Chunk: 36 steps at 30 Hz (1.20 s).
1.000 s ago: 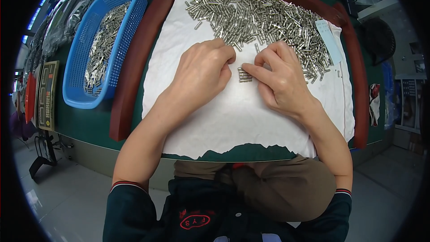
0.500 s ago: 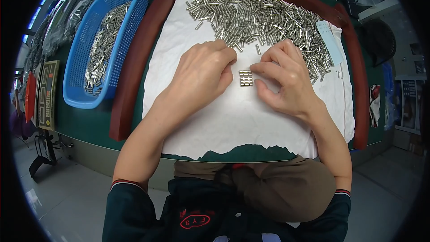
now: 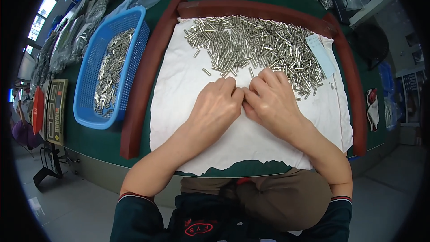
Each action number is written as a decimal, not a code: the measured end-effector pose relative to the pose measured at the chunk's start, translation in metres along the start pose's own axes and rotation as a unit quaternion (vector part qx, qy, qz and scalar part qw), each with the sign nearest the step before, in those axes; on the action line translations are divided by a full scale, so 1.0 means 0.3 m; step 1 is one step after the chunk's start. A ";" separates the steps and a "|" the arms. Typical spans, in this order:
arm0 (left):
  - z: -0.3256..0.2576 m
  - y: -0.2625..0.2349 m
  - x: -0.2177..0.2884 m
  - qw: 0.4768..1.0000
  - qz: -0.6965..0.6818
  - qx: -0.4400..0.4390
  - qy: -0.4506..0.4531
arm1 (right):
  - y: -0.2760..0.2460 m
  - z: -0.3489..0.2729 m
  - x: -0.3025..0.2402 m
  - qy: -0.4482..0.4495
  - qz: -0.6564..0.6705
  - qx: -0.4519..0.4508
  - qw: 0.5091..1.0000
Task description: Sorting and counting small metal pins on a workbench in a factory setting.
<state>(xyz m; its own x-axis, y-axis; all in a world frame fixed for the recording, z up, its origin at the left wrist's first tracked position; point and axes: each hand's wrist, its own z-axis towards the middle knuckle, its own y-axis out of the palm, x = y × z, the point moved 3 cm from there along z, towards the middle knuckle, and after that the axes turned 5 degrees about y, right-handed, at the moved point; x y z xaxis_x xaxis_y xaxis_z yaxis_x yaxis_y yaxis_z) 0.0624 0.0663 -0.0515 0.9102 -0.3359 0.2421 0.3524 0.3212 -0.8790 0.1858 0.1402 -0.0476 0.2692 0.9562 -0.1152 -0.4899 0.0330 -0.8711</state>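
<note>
My left hand (image 3: 218, 101) and my right hand (image 3: 274, 103) meet over a white cloth (image 3: 251, 145), their fingertips touching. The fingers of both are curled and pressed together, and whatever lies in or under them is hidden. Just beyond spreads a heap of small silvery metal pins (image 3: 251, 47), short and cylindrical. A few strays lie apart from it, among them a loose pin (image 3: 206, 71) near my left hand and another pin (image 3: 251, 72) beside the right fingers.
A red-brown wooden frame (image 3: 138, 112) borders the cloth on the left, far and right sides. Outside it on the left stands a blue plastic basket (image 3: 85, 85) holding more pins. A pale blue paper slip (image 3: 321, 57) lies by the heap's right edge. Plastic bags (image 3: 67, 45) crowd the far left.
My hands have come together from either side of a small row of pins, which no longer shows. The whole scene sits lower in the picture.
</note>
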 end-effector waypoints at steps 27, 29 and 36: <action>-0.003 -0.016 0.001 1.000 0.015 -0.022 0.016 | 0.009 0.004 0.002 0.038 0.059 0.035 0.997; 0.000 -0.014 -0.002 0.999 0.019 -0.024 0.028 | 0.013 0.003 0.007 0.047 0.070 0.043 0.995; 0.000 -0.009 -0.016 0.997 0.006 -0.044 0.066 | 0.001 -0.005 -0.011 0.052 0.052 0.031 0.997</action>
<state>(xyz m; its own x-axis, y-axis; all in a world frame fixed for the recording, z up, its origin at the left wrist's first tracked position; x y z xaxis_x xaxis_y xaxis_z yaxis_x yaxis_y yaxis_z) 0.0571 0.0672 -0.0504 0.8760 -0.4474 0.1803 0.3153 0.2484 -0.9159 0.1860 0.1367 -0.0483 0.2970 0.9201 -0.2552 -0.5694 -0.0439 -0.8209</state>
